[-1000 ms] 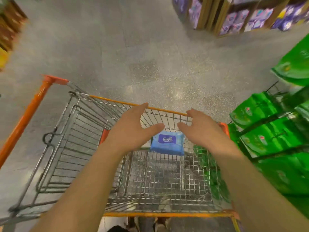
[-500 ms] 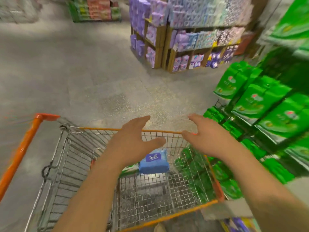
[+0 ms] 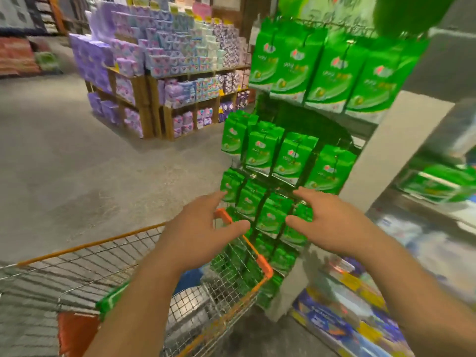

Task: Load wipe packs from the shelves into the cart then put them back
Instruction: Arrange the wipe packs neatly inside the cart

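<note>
Grey speckled shop floor (image 3: 77,163), aisle open to the left. Nearest, the wire cart (image 3: 226,287) is seen low centre, a green pack (image 3: 110,301) and a part-hidden blue pack (image 3: 189,278) lying inside under the left forearm. Left hand (image 3: 198,233) and right hand (image 3: 332,225) are held out side by side above the cart's orange front corner, fingers spread, nothing gripped, palms facing each other. Just ahead of both, the rack (image 3: 332,130) of hanging green packs (image 3: 270,217) is faced; long axes run vertical. The right hand is judged nearer, its thumb nearly at the lower row. Room is tight: the cart rim sits just beside the rack, with a grey pillar (image 3: 381,161) to the right. Far off, purple shelves (image 3: 159,81).
</note>
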Available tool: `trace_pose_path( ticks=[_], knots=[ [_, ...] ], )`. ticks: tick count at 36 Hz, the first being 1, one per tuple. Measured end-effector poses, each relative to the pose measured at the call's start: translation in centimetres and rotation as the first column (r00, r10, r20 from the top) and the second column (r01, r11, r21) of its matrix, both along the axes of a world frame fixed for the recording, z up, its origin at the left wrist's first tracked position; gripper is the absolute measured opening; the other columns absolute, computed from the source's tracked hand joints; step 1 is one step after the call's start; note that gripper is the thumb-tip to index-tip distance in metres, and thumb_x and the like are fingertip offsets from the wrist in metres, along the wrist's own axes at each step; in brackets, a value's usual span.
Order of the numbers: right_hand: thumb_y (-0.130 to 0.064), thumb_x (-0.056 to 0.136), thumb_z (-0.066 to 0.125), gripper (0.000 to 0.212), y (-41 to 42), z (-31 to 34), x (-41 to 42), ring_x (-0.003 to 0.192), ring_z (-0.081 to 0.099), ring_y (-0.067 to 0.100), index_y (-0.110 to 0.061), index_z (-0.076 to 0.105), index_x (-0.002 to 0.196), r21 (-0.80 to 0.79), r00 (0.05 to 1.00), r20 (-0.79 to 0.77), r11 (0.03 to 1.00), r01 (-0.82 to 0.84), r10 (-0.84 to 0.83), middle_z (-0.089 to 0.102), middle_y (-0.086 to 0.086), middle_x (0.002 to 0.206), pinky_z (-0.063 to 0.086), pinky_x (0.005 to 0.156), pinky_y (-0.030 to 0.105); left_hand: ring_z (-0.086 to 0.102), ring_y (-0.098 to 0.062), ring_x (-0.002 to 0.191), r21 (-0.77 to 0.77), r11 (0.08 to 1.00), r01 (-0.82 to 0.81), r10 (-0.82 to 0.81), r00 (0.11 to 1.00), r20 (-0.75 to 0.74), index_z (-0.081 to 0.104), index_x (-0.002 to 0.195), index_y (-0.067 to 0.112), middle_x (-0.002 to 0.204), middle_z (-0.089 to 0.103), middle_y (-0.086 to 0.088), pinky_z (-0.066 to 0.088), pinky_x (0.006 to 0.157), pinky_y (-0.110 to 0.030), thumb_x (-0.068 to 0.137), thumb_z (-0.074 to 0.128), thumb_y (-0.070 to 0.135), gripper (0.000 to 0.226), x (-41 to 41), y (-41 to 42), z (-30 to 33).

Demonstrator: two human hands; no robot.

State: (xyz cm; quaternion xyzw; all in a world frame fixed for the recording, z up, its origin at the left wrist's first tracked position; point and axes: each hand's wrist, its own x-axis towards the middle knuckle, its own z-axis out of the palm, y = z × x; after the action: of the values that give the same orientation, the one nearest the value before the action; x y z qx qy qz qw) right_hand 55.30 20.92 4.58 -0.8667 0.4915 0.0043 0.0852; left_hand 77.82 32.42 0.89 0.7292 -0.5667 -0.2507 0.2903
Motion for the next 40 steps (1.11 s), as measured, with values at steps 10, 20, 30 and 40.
trace_pose_path(
  ticks=[10, 20, 30, 40],
  knots=[
    [-0.061, 0.095, 0.053, 0.075, 1.0, 1.7, -13.4, 0.148, 0.034, 0.022, -0.025, 0.031, 0.157, -0.027, 0.976, 0.061, 0.977, 0.21, -0.208, 0.032, -0.003, 0.164, 0.025, 0.119, 0.03, 0.037, -0.015, 0.146, -0.031, 0.983, 0.18, -0.175, 0.976, 0.132, 0.024, 0.158, 0.043, 0.165, 0.028, 0.012, 0.036, 0.118, -0.046, 0.062, 0.042, 0.096, 0.111, -10.7, -4.0, 1.8],
    [-0.061, 0.094, 0.054, 0.072, 1.6, 0.5, -28.9, 0.146, 0.036, 0.02, -0.026, 0.036, 0.155, 0.015, 0.912, 0.161, 0.925, 0.381, -0.378, 0.036, -0.005, 0.162, 0.033, 0.118, 0.034, 0.028, -0.009, 0.15, -0.06, 0.934, 0.351, -0.336, 0.925, 0.179, 0.027, 0.158, 0.037, 0.164, 0.03, 0.013, 0.026, 0.121, -0.035, 0.079, 0.061, 0.077, 0.095, -25.5, -9.0, 2.6],
    [-0.067, 0.092, 0.053, 0.078, 0.8, -1.3, -40.4, 0.148, 0.031, 0.018, -0.033, 0.027, 0.157, 0.119, 0.832, 0.184, 0.852, 0.51, -0.524, 0.031, -0.011, 0.163, 0.03, 0.118, 0.036, 0.033, -0.011, 0.148, -0.084, 0.921, 0.38, -0.356, 0.91, 0.215, 0.028, 0.159, 0.037, 0.162, 0.034, 0.011, 0.03, 0.115, -0.032, 0.079, 0.067, 0.07, 0.095, -35.0, -13.2, 3.5],
    [-0.055, 0.099, 0.049, 0.068, -2.2, -1.0, -42.9, 0.152, 0.021, 0.01, -0.029, 0.026, 0.158, 0.125, 0.841, 0.175, 0.859, 0.496, -0.511, 0.025, -0.011, 0.165, 0.014, 0.123, 0.03, 0.03, -0.009, 0.148, -0.098, 0.899, 0.427, -0.399, 0.89, 0.223, 0.025, 0.159, 0.039, 0.163, 0.03, 0.015, 0.028, 0.117, -0.035, 0.083, 0.066, 0.067, 0.091, -37.4, -16.6, 3.9]
  ],
)
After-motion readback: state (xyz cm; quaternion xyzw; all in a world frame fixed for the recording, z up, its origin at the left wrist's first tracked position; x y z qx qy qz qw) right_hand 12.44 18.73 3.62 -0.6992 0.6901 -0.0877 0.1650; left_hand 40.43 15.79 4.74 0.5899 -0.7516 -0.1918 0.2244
